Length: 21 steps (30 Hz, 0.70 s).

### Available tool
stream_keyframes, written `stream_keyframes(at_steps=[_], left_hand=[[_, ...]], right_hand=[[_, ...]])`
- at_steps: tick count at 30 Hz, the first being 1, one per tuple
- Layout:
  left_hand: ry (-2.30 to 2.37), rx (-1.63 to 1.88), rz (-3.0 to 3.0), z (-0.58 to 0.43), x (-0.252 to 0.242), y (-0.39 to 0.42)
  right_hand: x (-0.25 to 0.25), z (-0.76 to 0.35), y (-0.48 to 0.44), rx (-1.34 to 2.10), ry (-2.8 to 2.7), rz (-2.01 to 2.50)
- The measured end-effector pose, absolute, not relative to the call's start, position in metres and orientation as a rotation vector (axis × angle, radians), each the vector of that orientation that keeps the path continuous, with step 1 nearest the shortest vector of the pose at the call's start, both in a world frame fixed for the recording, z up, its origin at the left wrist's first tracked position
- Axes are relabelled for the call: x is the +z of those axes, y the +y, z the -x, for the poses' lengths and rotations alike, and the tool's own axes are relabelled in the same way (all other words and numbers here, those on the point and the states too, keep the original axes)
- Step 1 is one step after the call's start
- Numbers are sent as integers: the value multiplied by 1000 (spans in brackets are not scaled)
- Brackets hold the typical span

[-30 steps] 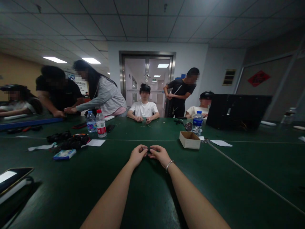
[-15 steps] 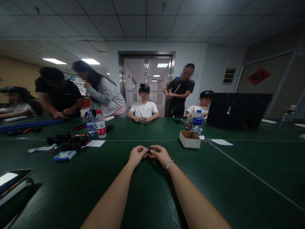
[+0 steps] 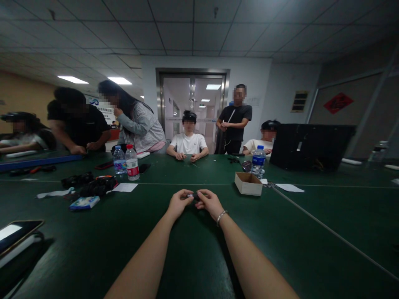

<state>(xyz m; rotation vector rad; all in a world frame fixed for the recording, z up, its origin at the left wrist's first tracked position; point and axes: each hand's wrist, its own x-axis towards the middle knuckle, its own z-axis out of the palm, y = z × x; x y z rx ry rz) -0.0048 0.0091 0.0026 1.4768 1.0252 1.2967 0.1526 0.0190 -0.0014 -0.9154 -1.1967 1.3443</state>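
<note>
Room to pass right of the right hand, over green tabletop! Blocked ahead-right by the small box, with a blue-capped bottle close behind. Passable left of the left hand, up to the blue-and-white packet and black gear. Plugged between both by a small dark piece!

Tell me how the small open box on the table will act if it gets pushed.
The box would probably slide rather than tip, being low and wide and standing flat on the table. Its thin walls suggest it is light and might bend a little under a hard squeeze. Its flat sides make rolling unlikely.
</note>
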Motion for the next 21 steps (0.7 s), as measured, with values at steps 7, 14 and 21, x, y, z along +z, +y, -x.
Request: stream_keyframes(at_steps=[7, 14, 21], left_hand=[[1068, 1303, -1502, 5, 11, 4], [1016, 1360, -1515, 3, 6, 9], [1037, 1376, -1459, 1, 7, 8]], right_hand=[[-3, -156, 20, 1398, -1190, 882], [-6, -154, 23, 1375, -1182, 912], [-6, -153, 23, 1378, -1196, 903]])
